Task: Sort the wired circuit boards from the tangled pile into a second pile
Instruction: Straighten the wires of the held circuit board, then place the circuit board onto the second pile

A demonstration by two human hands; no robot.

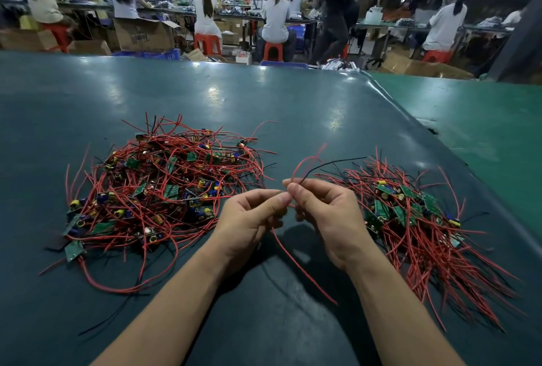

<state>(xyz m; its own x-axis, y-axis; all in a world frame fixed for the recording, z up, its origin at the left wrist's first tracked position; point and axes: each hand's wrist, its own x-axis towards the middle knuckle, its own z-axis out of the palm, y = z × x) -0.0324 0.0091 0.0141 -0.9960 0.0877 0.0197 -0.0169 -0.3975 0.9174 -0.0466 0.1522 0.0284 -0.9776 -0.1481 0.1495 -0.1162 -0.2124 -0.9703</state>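
Now both the left hand (249, 219) and right hand (325, 216) pinch one red wire (296, 260) between piles; the second pile (416, 219) lies just beside the right hand

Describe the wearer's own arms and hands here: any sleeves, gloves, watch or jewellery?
Both forearms are bare for as far as the head view shows them, with no sleeve or cuff in frame. The left hand and right hand wear no gloves. No watch, bracelet or ring shows on the visible sides. The fingernails in view look short and unpainted.
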